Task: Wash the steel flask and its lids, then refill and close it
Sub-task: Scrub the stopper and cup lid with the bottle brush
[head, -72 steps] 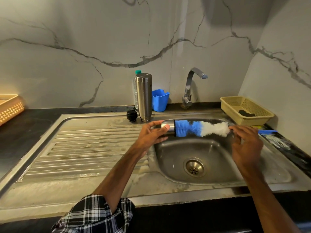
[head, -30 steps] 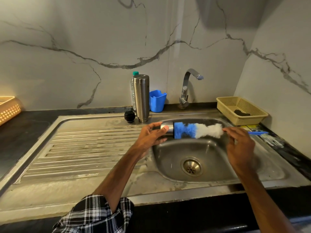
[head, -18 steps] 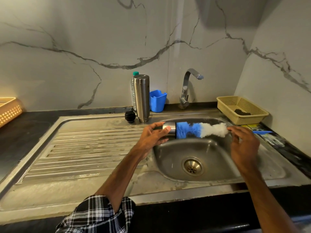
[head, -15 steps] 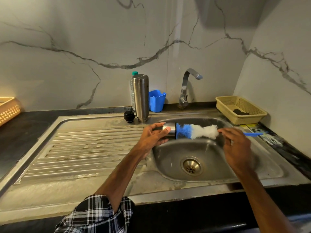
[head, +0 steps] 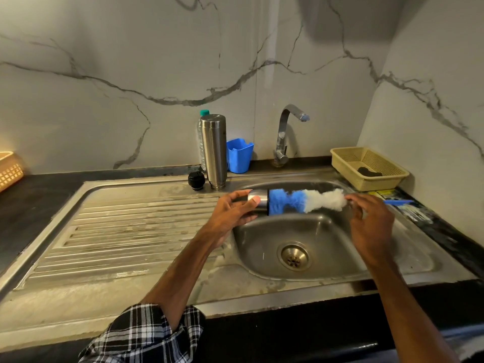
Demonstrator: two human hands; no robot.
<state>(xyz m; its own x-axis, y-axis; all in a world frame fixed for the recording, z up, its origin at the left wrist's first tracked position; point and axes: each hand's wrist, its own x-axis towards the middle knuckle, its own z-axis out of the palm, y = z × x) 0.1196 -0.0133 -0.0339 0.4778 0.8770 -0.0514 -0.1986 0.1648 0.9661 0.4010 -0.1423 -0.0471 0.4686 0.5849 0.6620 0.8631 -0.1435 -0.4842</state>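
I am holding the flask's cup-shaped steel lid (head: 258, 203) on its side over the sink basin (head: 327, 237), my left hand (head: 230, 213) wrapped round its closed end. My right hand (head: 372, 221) is pinching the stem of a blue-and-white bottle brush (head: 306, 203) just behind the bristles. The blue tip of the brush is sitting inside the lid's mouth. The flask (head: 214, 153) is standing upright on the sink ledge behind. The small black lid (head: 196, 180) is resting just beside it, and neither is being touched.

The steel looks slippery to me, and I am gripping only its end. A hard push of the brush could knock the lid out of my fingers and into the basin. Because my pinch on the stem is light, the brush could also twist free or flick drops toward me. A wide swing of my left elbow might tip the flask.
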